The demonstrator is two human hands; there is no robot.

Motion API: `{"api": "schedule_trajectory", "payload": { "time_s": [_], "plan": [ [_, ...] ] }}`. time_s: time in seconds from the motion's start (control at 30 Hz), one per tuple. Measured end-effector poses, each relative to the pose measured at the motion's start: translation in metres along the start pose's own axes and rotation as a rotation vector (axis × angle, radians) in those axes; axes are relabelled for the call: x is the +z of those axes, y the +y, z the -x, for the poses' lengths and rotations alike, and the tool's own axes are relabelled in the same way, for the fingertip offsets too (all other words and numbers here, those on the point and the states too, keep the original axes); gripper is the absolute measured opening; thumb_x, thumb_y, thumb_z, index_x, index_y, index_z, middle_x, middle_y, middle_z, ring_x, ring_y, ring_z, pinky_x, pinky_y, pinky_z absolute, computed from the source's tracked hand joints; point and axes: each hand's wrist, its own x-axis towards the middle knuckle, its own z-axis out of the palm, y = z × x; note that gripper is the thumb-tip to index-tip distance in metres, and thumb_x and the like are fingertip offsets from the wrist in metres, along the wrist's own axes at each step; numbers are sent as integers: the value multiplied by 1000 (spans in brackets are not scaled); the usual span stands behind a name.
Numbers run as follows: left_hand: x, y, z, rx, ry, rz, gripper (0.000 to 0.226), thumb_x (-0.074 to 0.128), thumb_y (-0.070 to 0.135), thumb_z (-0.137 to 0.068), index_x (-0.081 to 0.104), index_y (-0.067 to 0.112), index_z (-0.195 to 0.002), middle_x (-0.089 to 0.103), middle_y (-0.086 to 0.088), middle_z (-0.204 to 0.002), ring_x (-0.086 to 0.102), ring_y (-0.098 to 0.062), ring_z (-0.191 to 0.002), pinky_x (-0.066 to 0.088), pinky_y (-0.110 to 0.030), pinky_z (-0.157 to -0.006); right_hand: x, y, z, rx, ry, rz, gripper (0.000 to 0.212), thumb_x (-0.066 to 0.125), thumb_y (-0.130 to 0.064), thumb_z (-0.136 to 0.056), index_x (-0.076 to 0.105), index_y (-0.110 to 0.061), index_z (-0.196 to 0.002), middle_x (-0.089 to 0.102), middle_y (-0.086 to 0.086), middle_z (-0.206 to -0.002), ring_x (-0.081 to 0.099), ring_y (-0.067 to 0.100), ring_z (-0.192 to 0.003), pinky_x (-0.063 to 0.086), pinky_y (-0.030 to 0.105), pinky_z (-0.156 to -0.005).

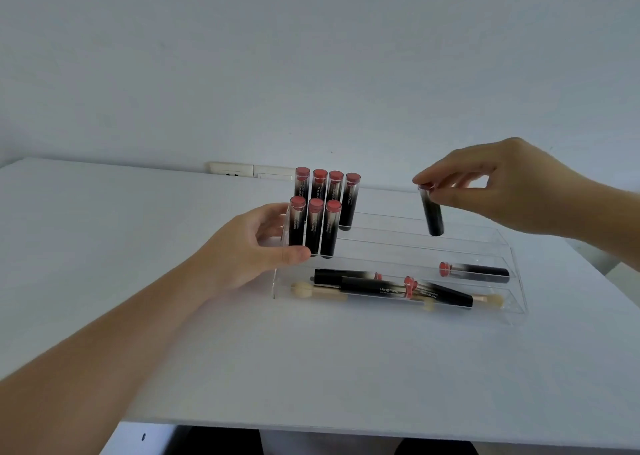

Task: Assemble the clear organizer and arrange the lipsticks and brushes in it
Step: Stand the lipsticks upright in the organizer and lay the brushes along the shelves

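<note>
White table, clear organizer upon it, brushes and lipsticks lying in front tiers, left hand gripped organizer's left end, seven lipsticks stood upright behind, right hand pinched one lipstick above rear tier

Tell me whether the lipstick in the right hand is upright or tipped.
Roughly upright: the lipstick hangs from the right hand, pinched at its red cap, dark end pointing down over the organizer.

1. Lipsticks: black tubes, coral-red caps, pale lettering.
2. Organizer: clear, colourless.
3. Brushes: cream tips, beige handles.
4. Table: plain white.
5. Wall: pale grey-white.
</note>
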Motion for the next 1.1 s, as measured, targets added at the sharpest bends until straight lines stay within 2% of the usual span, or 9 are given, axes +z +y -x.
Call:
{"api": "schedule_trajectory", "payload": {
  "time_s": [0.1,0.27,0.47,0.57,0.63,0.7,0.9,1.0,1.1],
  "plan": [
    [0,0,0,-1,-6,6,85,84,55,-61,57,36,-139,67,20,-132,59,4,-125,38,-37,-117,8,-5,0,18,44,-168,24,75,-23,-86,76,-43,-100,75,-23,-91,69,-4,-88,46,3,-79],
    [-1,1,-1,8,-17,6,86,84,54,-63,56,33,-141,67,16,-134,59,0,-127,38,-40,-117,31,-12,0,42,54,-347,28,77,-18,-86,76,-44,-98,77,-19,-93,72,0,-90,49,7,-83],
    [1,-1,-2,5,6,7,79,84,56,-58,58,42,-132,68,25,-128,60,8,-121,41,-27,-111,62,-18,5,56,68,-240,29,75,-17,-89,72,-43,-103,71,-29,-92,67,-5,-86,46,4,-73],
    [1,-2,-3,6,3,-3,81,84,56,-60,58,39,-134,68,24,-128,60,6,-122,41,-29,-112,69,-20,4,57,62,-241,23,73,-15,-90,74,-35,-101,69,-32,-85,64,-8,-83,43,1,-54],
    [0,-2,-4,7,1,-10,83,84,57,-60,58,36,-137,68,22,-129,60,5,-123,41,-32,-114,71,-22,4,51,48,-247,23,72,-13,-91,75,-33,-102,68,-33,-85,63,-8,-84,40,0,-48],
    [0,-3,-4,5,7,-13,83,84,58,-59,58,37,-136,69,22,-128,61,5,-122,41,-33,-114,73,-23,3,37,47,-236,25,71,-10,-91,75,-33,-101,68,-33,-88,64,-6,-85,41,0,-50],
    [0,-4,-5,1,10,-27,75,83,62,-58,59,46,-128,68,25,-127,60,7,-121,41,-32,-114,76,-24,3,21,91,-278,30,74,-8,-87,75,-36,-96,70,-22,-96,68,2,-87,46,7,-72],
    [0,-3,-4,0,10,-24,83,83,62,-58,58,39,-134,68,23,-129,59,5,-123,41,-36,-115,80,-26,1,46,155,-303,22,76,-10,-86,78,-32,-92,71,-19,-90,67,0,-82,48,10,-71],
    [0,-2,-4,-5,10,-26,88,83,63,-58,57,37,-138,67,22,-131,59,4,-124,41,-38,-116,82,-28,-1,63,184,-291,24,77,-9,-86,76,-33,-91,73,-17,-86,67,0,-80,48,8,-74]
  ]
}}
